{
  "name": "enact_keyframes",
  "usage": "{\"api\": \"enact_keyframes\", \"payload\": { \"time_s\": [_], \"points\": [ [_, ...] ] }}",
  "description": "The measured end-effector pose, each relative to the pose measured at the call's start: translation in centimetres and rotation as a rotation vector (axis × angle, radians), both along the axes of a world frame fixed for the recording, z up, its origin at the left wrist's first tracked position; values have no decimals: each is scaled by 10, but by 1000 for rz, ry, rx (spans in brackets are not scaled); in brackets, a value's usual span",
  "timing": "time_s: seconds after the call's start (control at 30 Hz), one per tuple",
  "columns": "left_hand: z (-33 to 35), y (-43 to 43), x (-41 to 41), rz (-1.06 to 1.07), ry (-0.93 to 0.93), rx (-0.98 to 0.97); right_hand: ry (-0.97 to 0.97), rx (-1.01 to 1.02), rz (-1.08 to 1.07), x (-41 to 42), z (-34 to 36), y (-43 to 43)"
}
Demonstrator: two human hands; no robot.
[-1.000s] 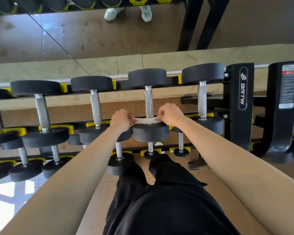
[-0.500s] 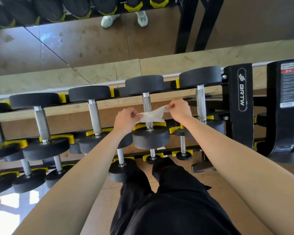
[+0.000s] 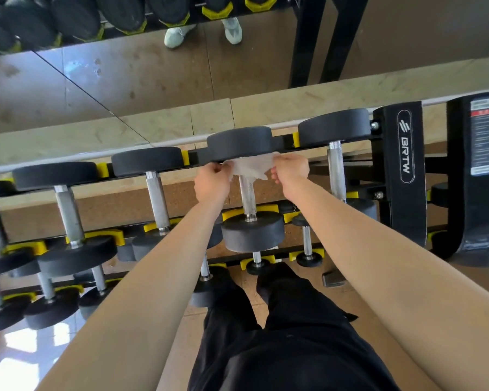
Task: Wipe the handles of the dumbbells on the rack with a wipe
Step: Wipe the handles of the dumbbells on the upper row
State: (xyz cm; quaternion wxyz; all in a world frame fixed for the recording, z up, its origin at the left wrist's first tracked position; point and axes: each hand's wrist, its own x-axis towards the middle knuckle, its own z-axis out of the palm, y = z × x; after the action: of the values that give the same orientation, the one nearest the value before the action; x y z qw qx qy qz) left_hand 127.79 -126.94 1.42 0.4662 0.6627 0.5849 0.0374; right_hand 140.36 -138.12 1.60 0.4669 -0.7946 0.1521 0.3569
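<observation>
Mirrored wall (image 3: 153, 66) behind rack (image 3: 390, 193). Pinching wipe (image 3: 251, 166) across handle (image 3: 246, 196) with left hand (image 3: 211, 183) and right hand (image 3: 290, 170); risks snagging, tearing it if yanked.

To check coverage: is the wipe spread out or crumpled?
Spread out: left hand and right hand each pinch one end, and the wipe stretches across the dumbbell handle.

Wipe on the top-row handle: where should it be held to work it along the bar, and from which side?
Pinch the wipe by its two ends, one on each side of the handle, coming from above. It drapes across the bar right next to the far head, and the left hand and right hand each hold an end that way. The bar lies bare toward the near head.
</observation>
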Motion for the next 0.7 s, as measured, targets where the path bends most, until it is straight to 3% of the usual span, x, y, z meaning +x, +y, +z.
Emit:
{"api": "enact_keyframes", "payload": {
  "time_s": [0.13, 0.33, 0.4, 0.53, 0.6, 0.7],
  "points": [
    [-7, 7, -12, 311, 28, -174, 1, 7, 305, -18, -5, 19],
    [-4, -6, -2, 130, -165, -297, -38, -151, 87, 7, -17, -2],
    [-4, -4, 3, 177, -157, -269, -27, -154, 110, 0, -19, -1],
    [-16, 12, -11, 388, 3, -307, 32, 88, 331, -22, -9, 10],
    [-23, 14, -22, 351, 54, -329, -11, 114, 361, -19, -5, 9],
    [-21, 2, -23, 148, -35, -370, -58, 5, 266, -5, -14, -6]
  ]
}}
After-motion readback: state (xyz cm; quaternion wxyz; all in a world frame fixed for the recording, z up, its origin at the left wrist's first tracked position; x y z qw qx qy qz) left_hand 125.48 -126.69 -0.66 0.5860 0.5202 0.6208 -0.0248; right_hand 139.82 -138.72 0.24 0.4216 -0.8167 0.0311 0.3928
